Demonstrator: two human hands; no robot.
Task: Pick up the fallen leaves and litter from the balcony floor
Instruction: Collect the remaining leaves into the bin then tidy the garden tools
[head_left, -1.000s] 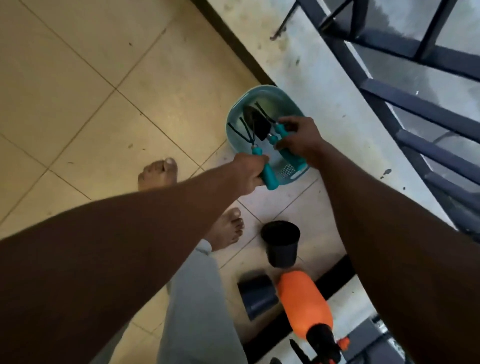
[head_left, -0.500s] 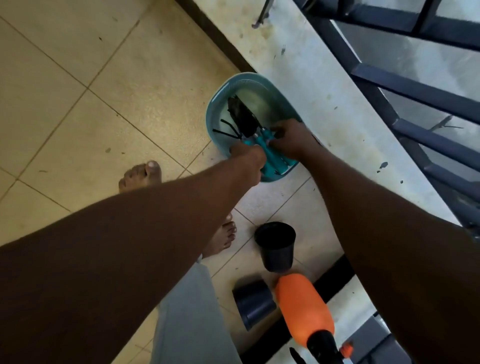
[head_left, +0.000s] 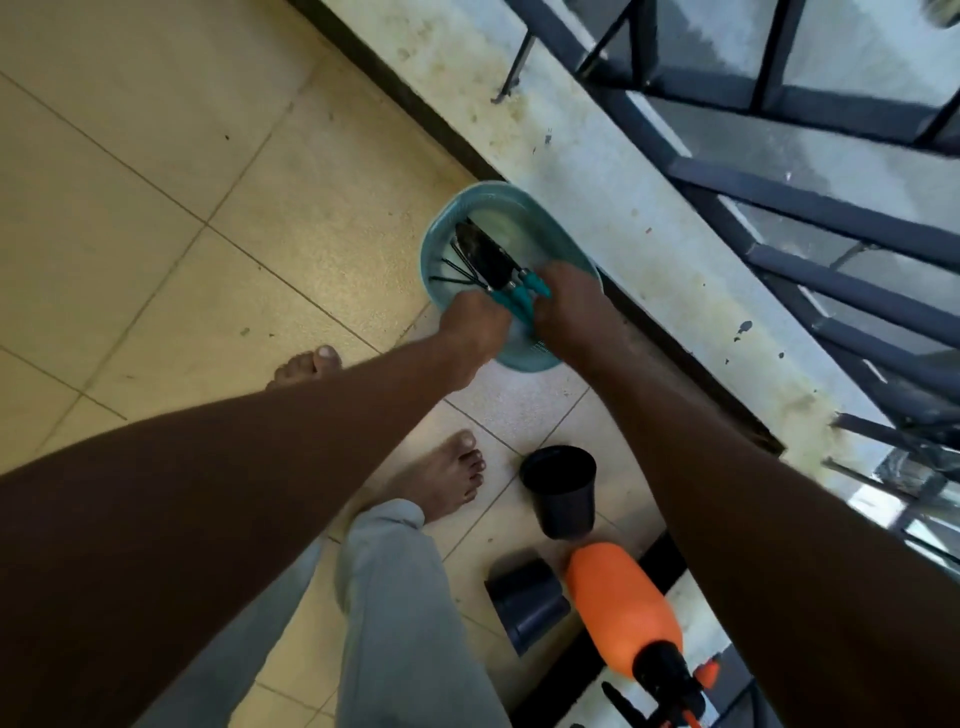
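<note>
Left hand: I see my left hand (head_left: 475, 325) down in the basin, fingers curled tight round one teal handle of the garden tools (head_left: 511, 299).
Right hand: my right hand (head_left: 569, 306) is just beside it, fingers closed over the other teal handles.
Tools: black tines and a dark trowel blade point away from me inside the basin.
Basin: the teal basin (head_left: 498, 189) sits on the floor (head_left: 156, 208) against the foot of the pale ledge (head_left: 597, 171).
Litter: one small greenish scrap (head_left: 244, 331) lies on a tile, well left of the basin, untouched.
Nearby: an upright black pot (head_left: 561, 488), a dark pot on its side (head_left: 527, 597) and an orange sprayer (head_left: 621, 608) sit below my right forearm.
Beyond: a grey railing (head_left: 831, 208) tops the ledge.
</note>
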